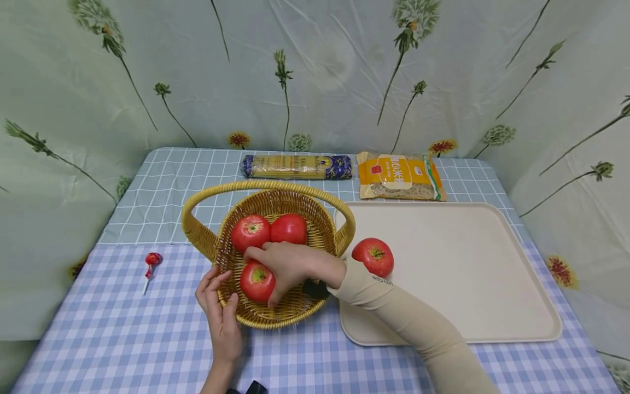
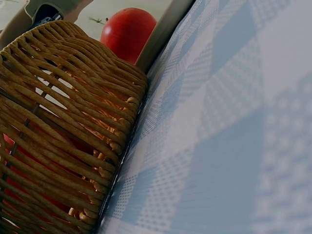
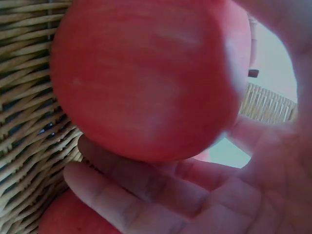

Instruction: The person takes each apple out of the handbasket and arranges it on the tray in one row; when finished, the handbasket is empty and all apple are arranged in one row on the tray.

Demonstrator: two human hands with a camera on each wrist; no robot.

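A yellow wicker basket [image 1: 275,317] with a tall arched handle holds several red apples. Inside it, my right hand [image 1: 292,265] grips the front apple [image 1: 257,280], thumb and fingers on either side of it. Close up in the right wrist view, that apple [image 3: 151,83] fills the frame above the fingers [image 3: 146,190]. Two more apples, a left one [image 1: 251,232] and a right one [image 1: 289,228], lie behind it. My left hand [image 1: 221,323] rests against the basket's left front, fingertips at the rim. The left wrist view shows the woven side [image 2: 63,122] up close.
To the right lies a cream tray [image 1: 458,273] with one apple [image 1: 376,256] near its left edge, beside my right sleeve. Behind the basket are a noodle packet [image 1: 297,167] and an orange-yellow noodle bag [image 1: 401,176]. A red lollipop [image 1: 152,260] lies on the checked cloth at left.
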